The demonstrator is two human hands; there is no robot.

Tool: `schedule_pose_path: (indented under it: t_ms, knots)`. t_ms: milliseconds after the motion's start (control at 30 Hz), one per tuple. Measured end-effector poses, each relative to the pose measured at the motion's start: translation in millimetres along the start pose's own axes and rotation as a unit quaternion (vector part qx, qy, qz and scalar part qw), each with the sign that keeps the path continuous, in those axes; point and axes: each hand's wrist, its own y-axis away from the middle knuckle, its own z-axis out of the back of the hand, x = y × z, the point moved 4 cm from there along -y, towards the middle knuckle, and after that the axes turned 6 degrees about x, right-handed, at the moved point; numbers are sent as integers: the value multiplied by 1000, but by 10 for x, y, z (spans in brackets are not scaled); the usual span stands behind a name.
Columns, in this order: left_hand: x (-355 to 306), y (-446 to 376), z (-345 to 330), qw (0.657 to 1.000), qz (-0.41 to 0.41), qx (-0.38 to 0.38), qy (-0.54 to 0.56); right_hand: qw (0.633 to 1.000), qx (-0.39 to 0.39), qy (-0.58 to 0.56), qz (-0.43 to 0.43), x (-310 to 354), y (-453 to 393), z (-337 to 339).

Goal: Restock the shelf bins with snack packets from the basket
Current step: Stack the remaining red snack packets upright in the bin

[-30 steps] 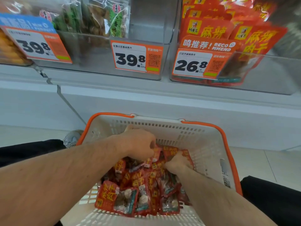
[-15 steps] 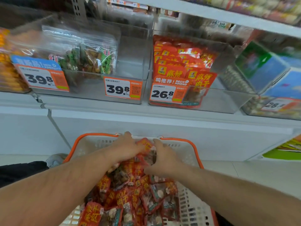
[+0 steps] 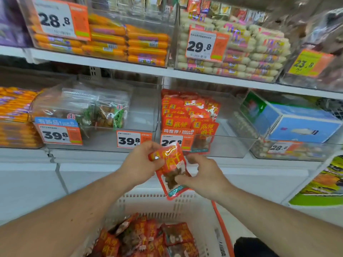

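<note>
You hold one red snack packet point(image 3: 171, 169) between both hands above the basket point(image 3: 209, 217): your left hand point(image 3: 141, 162) pinches its top corner, your right hand point(image 3: 202, 175) grips its lower edge. Just beyond your fingers sits the clear shelf bin point(image 3: 232, 145) with matching red packets stacked on its left side and room on its right. Below your wrists the basket has many packets left, so restocking looks far from finished
</note>
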Motion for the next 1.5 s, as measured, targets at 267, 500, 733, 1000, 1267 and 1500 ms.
schedule_pose_path:
  t_ms: [267, 500, 733, 1000, 1267, 1500]
  knots:
    - [-564, -231, -196, 995, -80, 53, 13, 970, 37, -239, -1, -63, -79, 343]
    - [-844, -615, -152, 977, -177, -111, -49, 953, -212, -202, 78, -182, -157, 1038]
    - [-707, -1090, -154, 901, -141, -139, -386, 924, -351, -136, 61, -460, -565, 1552]
    - [-511, -1185, -173, 917, -143, -183, -324, 941, -236, -218, -105, -968, -1760, 1505]
    - [-467, -1205, -179, 917, -142, -204, -312, 944, -144, -240, -174, -1235, -2546, 1284]
    - [-458, -1220, -179, 919, -139, -209, -305, 948, -108, -241, -179, -1204, -2782, 1264]
